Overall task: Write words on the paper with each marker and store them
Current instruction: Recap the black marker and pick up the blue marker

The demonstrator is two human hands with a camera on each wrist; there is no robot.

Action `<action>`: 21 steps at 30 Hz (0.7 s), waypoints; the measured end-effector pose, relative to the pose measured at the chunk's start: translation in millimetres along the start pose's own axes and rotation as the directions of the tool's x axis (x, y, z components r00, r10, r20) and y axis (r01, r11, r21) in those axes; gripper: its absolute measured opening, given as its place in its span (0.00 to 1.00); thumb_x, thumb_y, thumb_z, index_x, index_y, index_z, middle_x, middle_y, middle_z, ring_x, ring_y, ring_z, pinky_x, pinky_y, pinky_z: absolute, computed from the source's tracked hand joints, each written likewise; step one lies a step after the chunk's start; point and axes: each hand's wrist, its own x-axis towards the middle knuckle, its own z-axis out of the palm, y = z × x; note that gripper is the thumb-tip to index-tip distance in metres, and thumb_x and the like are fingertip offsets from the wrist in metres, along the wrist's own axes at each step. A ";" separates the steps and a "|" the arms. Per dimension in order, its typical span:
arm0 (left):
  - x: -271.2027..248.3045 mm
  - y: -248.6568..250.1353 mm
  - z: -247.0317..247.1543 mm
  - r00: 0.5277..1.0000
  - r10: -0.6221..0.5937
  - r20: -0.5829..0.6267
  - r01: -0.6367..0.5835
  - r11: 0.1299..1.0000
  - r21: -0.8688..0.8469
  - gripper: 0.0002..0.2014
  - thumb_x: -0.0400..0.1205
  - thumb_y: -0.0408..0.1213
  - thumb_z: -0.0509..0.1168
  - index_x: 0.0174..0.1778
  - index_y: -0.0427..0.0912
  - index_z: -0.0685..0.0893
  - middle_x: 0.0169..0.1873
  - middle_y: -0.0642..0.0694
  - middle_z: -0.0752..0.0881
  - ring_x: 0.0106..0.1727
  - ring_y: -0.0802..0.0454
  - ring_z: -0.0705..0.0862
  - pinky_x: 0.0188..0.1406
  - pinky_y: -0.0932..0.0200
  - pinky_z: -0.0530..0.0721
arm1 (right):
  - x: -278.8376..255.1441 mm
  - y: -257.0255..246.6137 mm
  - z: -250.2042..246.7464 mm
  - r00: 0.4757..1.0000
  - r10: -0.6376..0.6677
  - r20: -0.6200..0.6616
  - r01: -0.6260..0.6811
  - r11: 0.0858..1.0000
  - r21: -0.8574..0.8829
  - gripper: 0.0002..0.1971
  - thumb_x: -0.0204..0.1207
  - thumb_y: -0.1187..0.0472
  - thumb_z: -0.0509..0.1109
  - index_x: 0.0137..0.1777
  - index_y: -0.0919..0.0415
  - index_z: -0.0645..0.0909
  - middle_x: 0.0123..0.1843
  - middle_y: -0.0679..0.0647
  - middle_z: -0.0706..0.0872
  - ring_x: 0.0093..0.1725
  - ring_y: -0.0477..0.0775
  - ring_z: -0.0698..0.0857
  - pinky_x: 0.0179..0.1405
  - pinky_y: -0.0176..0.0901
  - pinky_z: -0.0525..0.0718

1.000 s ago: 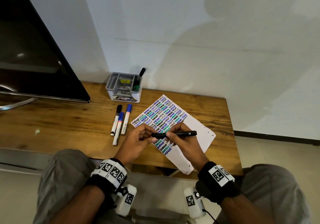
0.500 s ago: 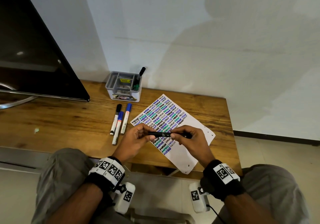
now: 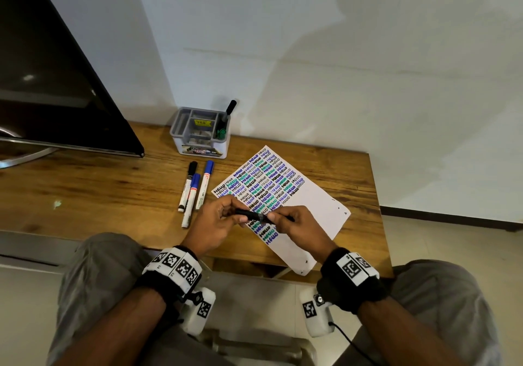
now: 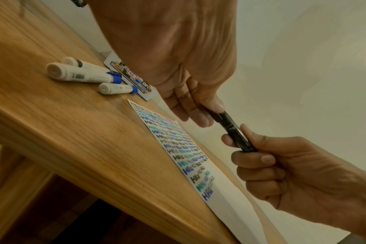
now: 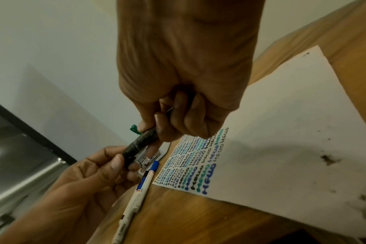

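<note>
Black marker (image 3: pixel 254 215) pinched by left hand (image 3: pixel 215 224) and right hand (image 3: pixel 297 225), above paper (image 3: pixel 311 204) overhanging table (image 3: pixel 99 190) edge

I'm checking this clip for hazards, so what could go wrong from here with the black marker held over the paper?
1. Both hands, left hand and right hand, grip the slim black marker just above the white sheet of paper covered with handwritten words; if the marker is uncapped, a slip might smear ink on it.
2. The sheet overhangs the wooden table edge, so a forearm could drag it off.
3. Three white markers lie loose nearby and might roll if nudged.
</note>
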 end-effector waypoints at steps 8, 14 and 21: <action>5.5 8.6 -4.9 0.998 0.048 -0.050 -0.049 0.998 -0.031 0.13 0.80 0.24 0.71 0.53 0.48 0.86 0.52 0.46 0.91 0.56 0.48 0.90 0.56 0.49 0.89 | 9.8 -16.4 -6.4 0.988 -0.043 0.146 0.046 0.999 -0.017 0.10 0.85 0.55 0.71 0.50 0.62 0.86 0.36 0.59 0.88 0.32 0.48 0.84 0.32 0.34 0.81; 16.6 9.0 -29.1 0.976 0.130 -0.177 -0.068 0.945 0.320 0.15 0.82 0.33 0.72 0.60 0.55 0.82 0.56 0.54 0.86 0.59 0.57 0.85 0.58 0.62 0.84 | 50.9 -41.4 -9.9 0.984 -0.124 0.130 0.166 0.906 -0.389 0.08 0.77 0.49 0.78 0.45 0.51 0.85 0.39 0.49 0.82 0.36 0.42 0.78 0.36 0.37 0.72; 29.3 -0.3 -59.2 0.947 0.116 -0.299 0.142 0.685 0.715 0.10 0.83 0.42 0.68 0.60 0.58 0.81 0.63 0.52 0.80 0.69 0.48 0.75 0.68 0.42 0.67 | 108.0 -91.4 -20.2 0.962 -0.256 -0.096 0.243 0.962 -0.129 0.05 0.80 0.62 0.75 0.54 0.54 0.86 0.45 0.48 0.92 0.43 0.42 0.90 0.46 0.36 0.83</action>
